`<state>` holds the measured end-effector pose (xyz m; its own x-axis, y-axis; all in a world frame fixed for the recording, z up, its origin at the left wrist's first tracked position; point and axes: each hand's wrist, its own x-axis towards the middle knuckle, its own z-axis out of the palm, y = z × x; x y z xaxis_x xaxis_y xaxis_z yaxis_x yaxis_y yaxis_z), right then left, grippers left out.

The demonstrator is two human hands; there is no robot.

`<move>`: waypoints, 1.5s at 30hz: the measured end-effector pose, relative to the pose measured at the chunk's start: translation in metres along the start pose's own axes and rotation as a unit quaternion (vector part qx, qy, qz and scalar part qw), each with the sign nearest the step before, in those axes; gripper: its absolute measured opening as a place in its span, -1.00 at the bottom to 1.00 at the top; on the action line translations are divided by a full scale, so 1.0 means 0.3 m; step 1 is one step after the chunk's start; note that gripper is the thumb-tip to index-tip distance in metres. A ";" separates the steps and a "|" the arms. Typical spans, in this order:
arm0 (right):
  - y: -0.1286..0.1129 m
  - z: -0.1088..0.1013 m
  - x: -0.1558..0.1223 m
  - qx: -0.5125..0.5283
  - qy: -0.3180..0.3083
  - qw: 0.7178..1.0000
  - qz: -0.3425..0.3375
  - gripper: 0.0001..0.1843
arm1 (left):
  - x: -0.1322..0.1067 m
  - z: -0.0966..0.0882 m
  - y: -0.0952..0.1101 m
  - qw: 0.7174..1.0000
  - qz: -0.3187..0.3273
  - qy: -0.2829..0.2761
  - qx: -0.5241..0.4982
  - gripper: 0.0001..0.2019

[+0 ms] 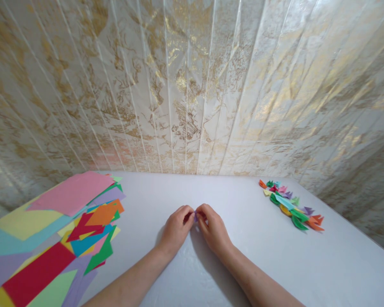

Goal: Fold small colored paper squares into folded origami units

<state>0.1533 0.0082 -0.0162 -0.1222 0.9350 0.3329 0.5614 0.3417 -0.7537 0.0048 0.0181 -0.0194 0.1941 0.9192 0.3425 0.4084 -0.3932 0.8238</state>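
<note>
A small piece of purple paper (196,216) is pinched between my two hands, just above the white table (166,192). Most of it is hidden by the fingers, so its folded shape cannot be made out. My left hand (178,227) closes on its left side with thumb and fingertips. On the other side, my right hand (212,226) grips it the same way, its fingertips almost touching those of the left.
Sheets and scraps of coloured paper spread over the table's left side, with a pink sheet (80,192) and a red strip (40,273) among them. At the right lie several small folded paper figures (284,202). A gold-patterned curtain (185,94) hangs behind the table.
</note>
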 end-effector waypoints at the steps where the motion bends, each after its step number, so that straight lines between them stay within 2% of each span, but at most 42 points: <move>1: -0.001 -0.001 0.000 -0.003 -0.003 1.000 0.001 -0.87 | 0.000 0.000 0.001 1.000 -0.002 0.000 0.001 -0.86; 11: 0.008 0.012 -0.002 0.015 -0.002 1.000 0.008 -0.94 | 0.004 0.007 0.002 0.999 -0.015 0.001 -0.043 -0.91; 24: 0.002 0.007 0.000 -0.010 -0.003 1.000 -0.004 -0.88 | -0.001 0.004 0.000 1.000 -0.004 -0.002 -0.027 -0.90; 30: 0.004 0.007 -0.001 0.001 0.005 1.000 0.013 -0.89 | -0.001 0.005 0.009 0.999 0.002 -0.005 -0.036 -0.89; 39: 0.007 0.006 0.009 0.044 0.011 0.999 0.026 -0.91 | 0.015 0.015 -0.012 0.992 -0.048 -0.025 -0.110 -0.92; 45: 0.014 0.006 0.015 0.072 0.002 0.997 0.019 -0.91 | 0.016 0.018 -0.022 0.990 -0.067 -0.017 -0.126 -0.94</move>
<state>0.1536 0.0140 -0.0189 -0.0997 0.9470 0.3052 0.4419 0.3170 -0.8392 0.0077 0.0250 -0.0258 0.1852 0.9599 0.2104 0.1983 -0.2462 0.9487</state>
